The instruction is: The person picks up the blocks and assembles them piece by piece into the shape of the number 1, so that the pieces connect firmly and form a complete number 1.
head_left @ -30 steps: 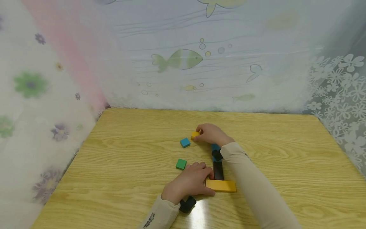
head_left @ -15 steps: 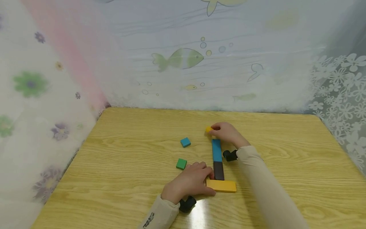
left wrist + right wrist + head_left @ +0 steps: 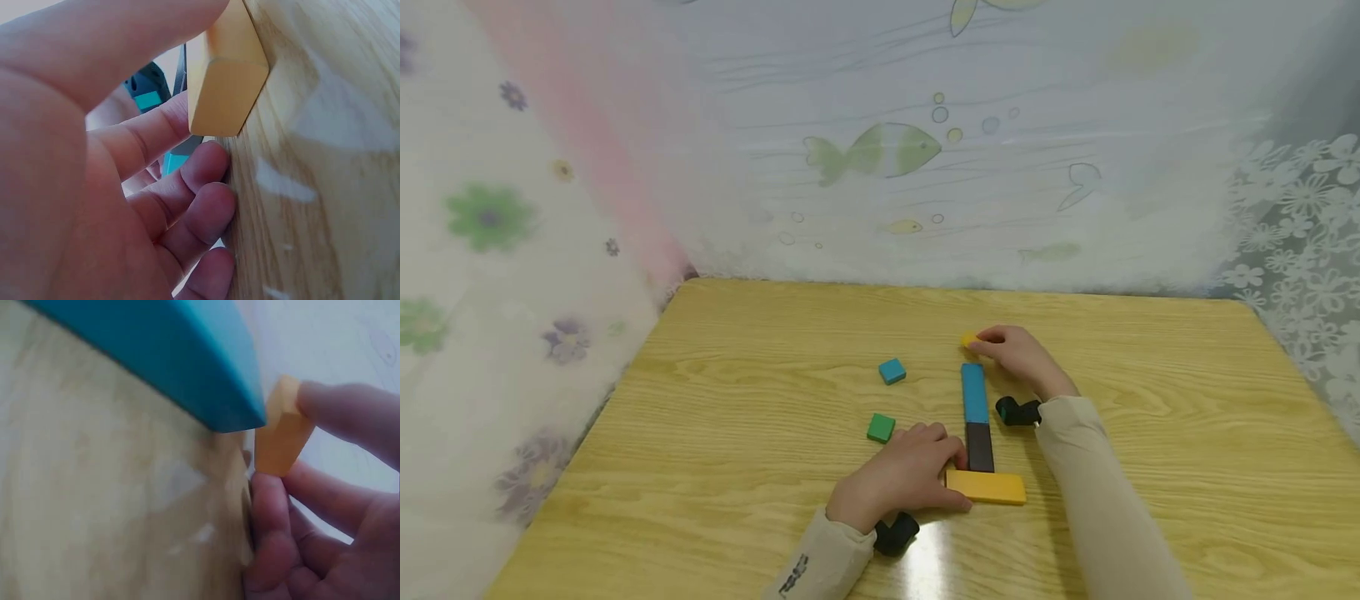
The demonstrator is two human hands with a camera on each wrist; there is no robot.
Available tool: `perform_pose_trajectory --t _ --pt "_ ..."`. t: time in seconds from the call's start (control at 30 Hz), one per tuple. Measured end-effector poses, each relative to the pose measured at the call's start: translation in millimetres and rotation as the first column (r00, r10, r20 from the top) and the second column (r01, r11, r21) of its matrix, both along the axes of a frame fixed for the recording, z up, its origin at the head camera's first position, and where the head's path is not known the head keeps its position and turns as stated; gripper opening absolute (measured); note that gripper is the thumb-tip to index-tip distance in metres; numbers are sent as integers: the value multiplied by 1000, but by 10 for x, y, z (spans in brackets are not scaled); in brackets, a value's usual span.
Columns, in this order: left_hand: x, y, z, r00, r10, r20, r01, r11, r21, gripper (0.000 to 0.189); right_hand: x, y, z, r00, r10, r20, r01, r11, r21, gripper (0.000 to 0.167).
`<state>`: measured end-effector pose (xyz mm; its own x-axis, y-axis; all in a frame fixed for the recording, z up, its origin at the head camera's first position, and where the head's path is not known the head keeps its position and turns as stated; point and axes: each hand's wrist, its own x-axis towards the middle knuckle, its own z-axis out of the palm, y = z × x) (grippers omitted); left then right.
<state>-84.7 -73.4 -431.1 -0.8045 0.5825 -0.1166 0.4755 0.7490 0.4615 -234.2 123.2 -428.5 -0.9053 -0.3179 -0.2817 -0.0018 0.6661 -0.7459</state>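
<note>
My left hand [image 3: 901, 473] rests on the table, thumb and index finger pinching the left end of a long yellow block [image 3: 996, 487]. In the left wrist view that block [image 3: 228, 94] lies between thumb and index. A dark block [image 3: 980, 447] runs away from its far side, followed end to end by a long blue block [image 3: 974, 393]. My right hand [image 3: 1024, 360] pinches a small yellow block [image 3: 969, 340] just beyond the blue block's far end. Seen from the right wrist, the small yellow piece [image 3: 281, 434] sits between thumb and fingers, close to the blue block's corner [image 3: 237, 406].
To the left of the row lie a small blue block [image 3: 892, 371] and a small green block [image 3: 881, 427], the green one near my left fingers. Black wrist cameras [image 3: 1018, 412] stick out from both sleeves. A patterned curtain rises behind the wooden table [image 3: 760, 375].
My right hand has carried the small yellow block rightward, from beside the small blue block to beyond the long blue block's far end. My left hand stays on the long yellow block.
</note>
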Motion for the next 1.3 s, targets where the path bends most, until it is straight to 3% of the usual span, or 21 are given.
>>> perform_pose_trajectory --t 0.5,0.87,1.3 --pt "-18 -14 -7 1000 10 19 -10 1000 4 40 -28 -36 11 996 42 -77 -37 997 63 45" --pt "-1 2 -22 999 -5 33 4 1000 9 44 2 21 -36 996 -18 -84 22 999 47 27" --pt "-11 5 -35 1000 -1 17 1 1000 5 44 -34 111 -48 972 216 -97 -215 976 13 39"
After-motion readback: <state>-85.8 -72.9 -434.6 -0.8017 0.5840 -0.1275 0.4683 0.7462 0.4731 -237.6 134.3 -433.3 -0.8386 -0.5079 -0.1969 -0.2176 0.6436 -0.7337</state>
